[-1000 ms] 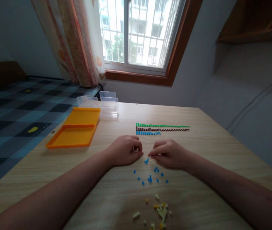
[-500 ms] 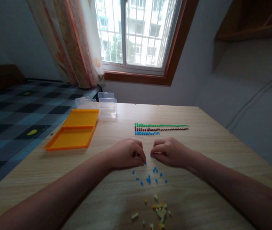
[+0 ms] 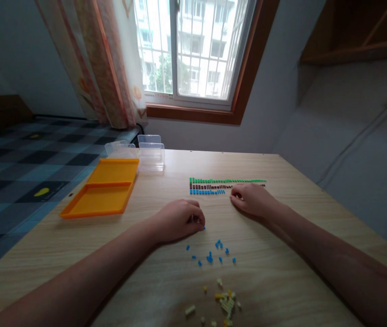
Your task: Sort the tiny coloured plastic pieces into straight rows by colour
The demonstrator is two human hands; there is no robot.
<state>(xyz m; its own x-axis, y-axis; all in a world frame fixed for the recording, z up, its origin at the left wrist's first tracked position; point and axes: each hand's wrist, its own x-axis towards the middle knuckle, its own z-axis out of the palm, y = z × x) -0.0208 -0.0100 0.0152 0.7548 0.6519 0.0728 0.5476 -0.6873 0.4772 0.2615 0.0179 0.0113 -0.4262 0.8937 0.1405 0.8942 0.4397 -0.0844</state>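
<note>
Orange case (image 3: 100, 200) open; right hand (image 3: 255, 198), grip unclear, overlaps brown row (image 3: 208, 187); left hand (image 3: 181, 220) pinches blue brick (image 3: 204, 228)

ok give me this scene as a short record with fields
left hand: pinching a small blue piece
right hand: beside the right end of the blue row, hiding part of the brown row; grip contents hidden
farthest row: green row
loose: blue pieces, then cream and yellow pieces closer to the camera
left side: open orange case, clear plastic boxes behind
surface: wooden table
</note>
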